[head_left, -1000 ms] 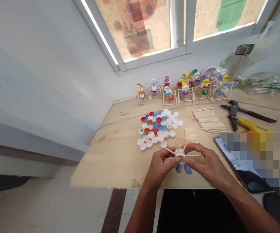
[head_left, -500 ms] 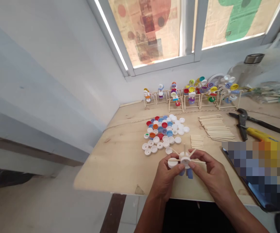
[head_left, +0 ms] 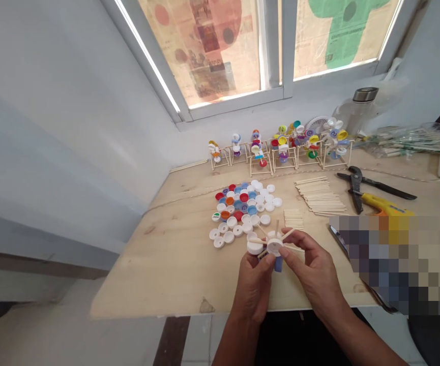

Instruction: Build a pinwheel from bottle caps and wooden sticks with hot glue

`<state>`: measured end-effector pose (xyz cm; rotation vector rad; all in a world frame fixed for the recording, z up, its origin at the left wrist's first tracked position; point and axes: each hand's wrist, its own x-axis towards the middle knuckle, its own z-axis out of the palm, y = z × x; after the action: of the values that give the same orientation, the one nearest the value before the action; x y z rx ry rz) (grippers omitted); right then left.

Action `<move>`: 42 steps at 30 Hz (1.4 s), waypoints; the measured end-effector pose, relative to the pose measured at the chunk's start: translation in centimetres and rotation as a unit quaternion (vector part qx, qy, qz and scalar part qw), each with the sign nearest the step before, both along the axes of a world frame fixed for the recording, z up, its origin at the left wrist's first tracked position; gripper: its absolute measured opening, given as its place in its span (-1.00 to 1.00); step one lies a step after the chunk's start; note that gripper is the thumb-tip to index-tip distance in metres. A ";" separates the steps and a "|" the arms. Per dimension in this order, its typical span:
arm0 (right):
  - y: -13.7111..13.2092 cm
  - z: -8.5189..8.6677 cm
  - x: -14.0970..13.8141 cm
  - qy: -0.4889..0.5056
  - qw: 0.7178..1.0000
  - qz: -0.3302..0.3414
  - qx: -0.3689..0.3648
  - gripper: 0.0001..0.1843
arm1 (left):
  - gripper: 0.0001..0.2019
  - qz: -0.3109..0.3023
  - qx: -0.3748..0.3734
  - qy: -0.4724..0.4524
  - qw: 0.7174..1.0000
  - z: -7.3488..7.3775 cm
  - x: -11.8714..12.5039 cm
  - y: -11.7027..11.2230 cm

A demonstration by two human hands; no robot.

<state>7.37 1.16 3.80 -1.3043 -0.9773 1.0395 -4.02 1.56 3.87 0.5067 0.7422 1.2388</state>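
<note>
Between both hands is a small wheel of bottle caps and sticks (head_left: pixel 275 247), its white hub facing me and thin wooden sticks spreading out from it. A white cap (head_left: pixel 255 246) sits on the stick at its left, and a blue cap (head_left: pixel 278 264) hangs below the hub. My left hand (head_left: pixel 256 284) pinches the wheel from the lower left, its thumb by the hub. On the right side, my right hand (head_left: pixel 313 264) has its thumb against the hub and its fingers behind the sticks. Parts of the wheel are hidden by the fingers.
Loose bottle caps (head_left: pixel 237 216) spread beyond my hands, beside short sticks (head_left: pixel 293 219) and longer sticks (head_left: pixel 321 195). Pliers (head_left: pixel 356 188) and a yellow glue gun (head_left: pixel 385 204) lie right. Finished cap wheels on stick frames (head_left: pixel 283 155) line the wall. A blurred-out device (head_left: pixel 391 264) lies nearer.
The view has swung right, so the table's things sit further left in the picture. The wheel has turned slightly in my hands; less of its blue caps shows. Both hands keep their hold.
</note>
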 end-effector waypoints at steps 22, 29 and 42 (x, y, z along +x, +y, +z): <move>-0.5 1.0 -1.5 0.086 0.996 0.026 -0.014 -0.63 | -0.72 0.034 -0.050 -0.064 0.996 -0.1 0.2 -0.3; -0.7 0.9 -1.4 0.068 0.996 0.043 -0.030 -0.62 | -0.72 0.018 -0.047 -0.063 0.997 -0.2 -0.2 0.0; -0.2 1.8 1.2 -0.083 0.989 0.114 -0.031 -0.61 | -0.63 -0.058 0.035 0.114 0.991 0.3 -2.4 0.4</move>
<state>8.60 0.96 5.59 -1.3701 -1.2524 1.1564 -6.39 1.95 4.21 0.7486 0.8504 1.1120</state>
